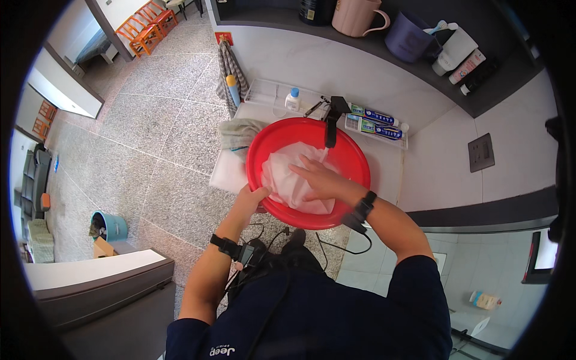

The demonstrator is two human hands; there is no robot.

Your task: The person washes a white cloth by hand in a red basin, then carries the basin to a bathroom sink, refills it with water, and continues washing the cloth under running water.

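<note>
A red plastic basin (308,128) sits on the white washstand counter (227,173), with a soaked white cloth (285,173) spread in it. Water (323,155) runs from the black faucet (332,126) into the basin. My left hand (251,201) grips the near left rim, its thumb inside and its fingers hidden below the edge. Over the cloth, my right hand (321,180) has its fingers spread; whether it presses on the fabric I cannot tell.
Behind the basin are a clear tray (261,92) with a white bottle (293,100) and a toothpaste rack (378,126). A grey towel (240,132) hangs over the counter's left edge. Above is a dark shelf (270,15) with mugs. Black cables (346,248) dangle below my wrists.
</note>
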